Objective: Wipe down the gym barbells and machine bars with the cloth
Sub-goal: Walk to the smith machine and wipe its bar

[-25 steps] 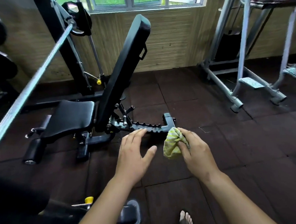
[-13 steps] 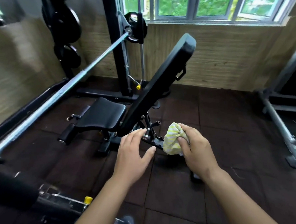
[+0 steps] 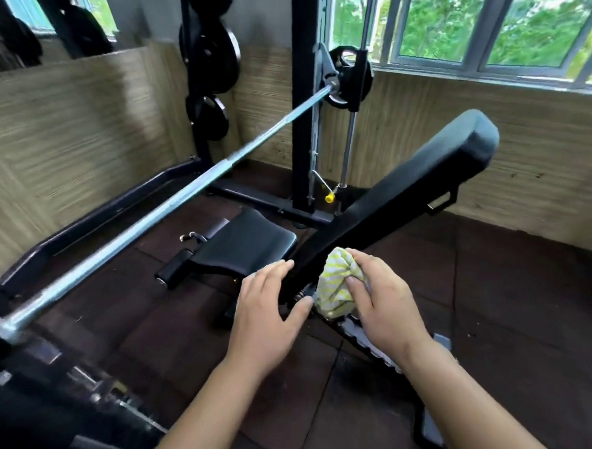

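Observation:
My right hand point(image 3: 384, 305) grips a bunched yellow-and-white striped cloth point(image 3: 335, 287) in front of me, level with the lower end of the bench's back pad. My left hand point(image 3: 265, 311) is held out beside it, fingers straight and empty, just left of the cloth. A long steel barbell point(image 3: 170, 210) runs diagonally from the lower left up to the black rack point(image 3: 306, 96), where a black weight plate point(image 3: 345, 75) sits on its far end. Both hands are apart from the bar, well to its right.
A black adjustable bench, with seat point(image 3: 244, 244) and tilted back pad point(image 3: 406, 191), stands right below my hands. Several black plates point(image 3: 210, 60) hang on the rack post by the wall. Dark rubber floor tiles point(image 3: 497, 299) spread to the right under the windows.
The view has swung left and upward, bringing the rack, barbell and windows closer in. Both hands keep the same pose, the right one still holding the cloth.

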Demonstrator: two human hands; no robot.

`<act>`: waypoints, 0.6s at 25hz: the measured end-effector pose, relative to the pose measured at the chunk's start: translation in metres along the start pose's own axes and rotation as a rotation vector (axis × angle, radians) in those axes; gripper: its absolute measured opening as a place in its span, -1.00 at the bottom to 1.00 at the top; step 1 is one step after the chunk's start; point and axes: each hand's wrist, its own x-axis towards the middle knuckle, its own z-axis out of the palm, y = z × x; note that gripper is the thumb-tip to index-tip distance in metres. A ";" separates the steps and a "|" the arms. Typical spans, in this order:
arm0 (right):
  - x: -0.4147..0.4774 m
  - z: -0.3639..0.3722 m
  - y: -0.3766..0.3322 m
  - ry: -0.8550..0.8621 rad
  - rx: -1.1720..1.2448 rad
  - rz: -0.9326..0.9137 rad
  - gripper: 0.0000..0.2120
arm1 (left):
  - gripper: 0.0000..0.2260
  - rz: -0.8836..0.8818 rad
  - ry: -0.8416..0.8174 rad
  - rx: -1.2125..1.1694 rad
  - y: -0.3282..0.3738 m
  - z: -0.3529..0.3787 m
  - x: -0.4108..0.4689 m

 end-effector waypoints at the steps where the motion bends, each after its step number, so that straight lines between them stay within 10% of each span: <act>1: 0.018 0.008 -0.001 -0.011 0.002 -0.017 -0.61 | -0.46 -0.011 0.013 0.010 -0.010 -0.003 0.012; 15: 0.187 0.131 -0.057 -0.213 0.096 -0.226 -0.62 | -0.48 -0.166 0.211 0.185 -0.108 -0.089 0.106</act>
